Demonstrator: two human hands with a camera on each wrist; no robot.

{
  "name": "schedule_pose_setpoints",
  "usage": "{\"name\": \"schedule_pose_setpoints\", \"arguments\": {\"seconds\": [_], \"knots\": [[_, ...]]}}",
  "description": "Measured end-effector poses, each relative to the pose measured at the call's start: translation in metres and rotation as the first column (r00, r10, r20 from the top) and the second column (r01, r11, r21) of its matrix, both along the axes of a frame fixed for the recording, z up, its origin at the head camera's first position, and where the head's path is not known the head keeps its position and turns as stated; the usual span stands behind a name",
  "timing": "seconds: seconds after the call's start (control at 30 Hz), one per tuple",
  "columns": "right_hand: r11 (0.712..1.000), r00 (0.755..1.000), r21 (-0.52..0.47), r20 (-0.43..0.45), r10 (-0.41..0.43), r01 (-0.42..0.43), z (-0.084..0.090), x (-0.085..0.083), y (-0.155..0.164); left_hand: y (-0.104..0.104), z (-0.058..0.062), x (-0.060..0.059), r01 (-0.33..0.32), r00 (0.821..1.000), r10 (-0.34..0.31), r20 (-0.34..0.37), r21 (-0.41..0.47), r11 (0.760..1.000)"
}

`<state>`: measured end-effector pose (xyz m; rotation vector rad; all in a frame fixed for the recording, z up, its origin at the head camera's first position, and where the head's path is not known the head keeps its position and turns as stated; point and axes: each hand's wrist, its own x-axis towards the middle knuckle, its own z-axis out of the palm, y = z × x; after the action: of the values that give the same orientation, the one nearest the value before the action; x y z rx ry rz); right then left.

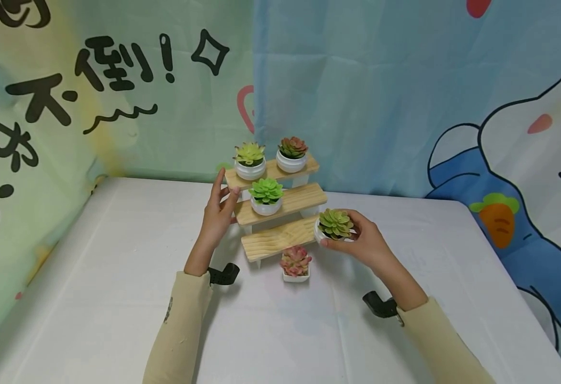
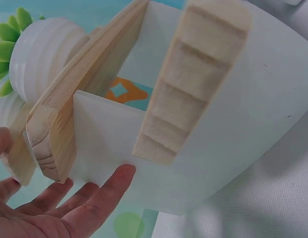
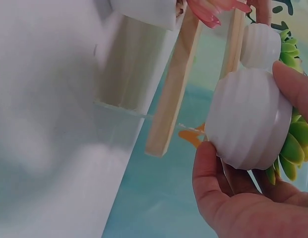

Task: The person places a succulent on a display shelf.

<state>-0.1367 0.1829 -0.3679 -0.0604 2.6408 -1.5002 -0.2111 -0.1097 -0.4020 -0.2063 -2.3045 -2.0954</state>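
Wrist-only: shelf (image 2: 59,129) underside, pot (image 3: 248,121) ribs

Both arms wear long pale-yellow sleeves (image 1: 177,325) that end at the wrists, leaving the left hand (image 1: 217,212) and right hand (image 1: 364,241) bare. A black camera mount (image 1: 224,274) is strapped under each wrist. The left sleeve carries a small dark mark.

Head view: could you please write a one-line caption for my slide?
Right hand holds a potted succulent beside the wooden stand; left hand touches the stand's side.
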Motion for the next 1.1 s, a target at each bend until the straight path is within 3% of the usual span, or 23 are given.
{"name": "schedule_pose_setpoints", "arguments": {"seconds": [0.3, 0.57, 0.93, 1.1], "knots": [[1.000, 0.999, 0.006, -0.033, 0.017, -0.017, 0.011, -0.023, -0.011, 0.000, -0.001, -0.001, -0.002, 1.000, 0.002, -0.001, 0.003, 1.000], [0.999, 1.000, -0.048, 0.000, -0.017, 0.017, 0.018, -0.040, -0.023, -0.001, -0.001, -0.001, -0.005, 1.000, 0.005, -0.003, 0.001, 1.000], [0.987, 0.999, -0.151, 0.012, -0.043, 0.044, 0.016, -0.057, -0.040, -0.001, -0.001, -0.001, 0.003, 1.000, -0.003, 0.008, 0.011, 1.000], [0.987, 0.999, -0.152, 0.027, -0.044, 0.048, 0.016, -0.064, -0.049, -0.002, -0.002, -0.001, 0.001, 1.000, -0.001, 0.007, 0.013, 1.000]]}}
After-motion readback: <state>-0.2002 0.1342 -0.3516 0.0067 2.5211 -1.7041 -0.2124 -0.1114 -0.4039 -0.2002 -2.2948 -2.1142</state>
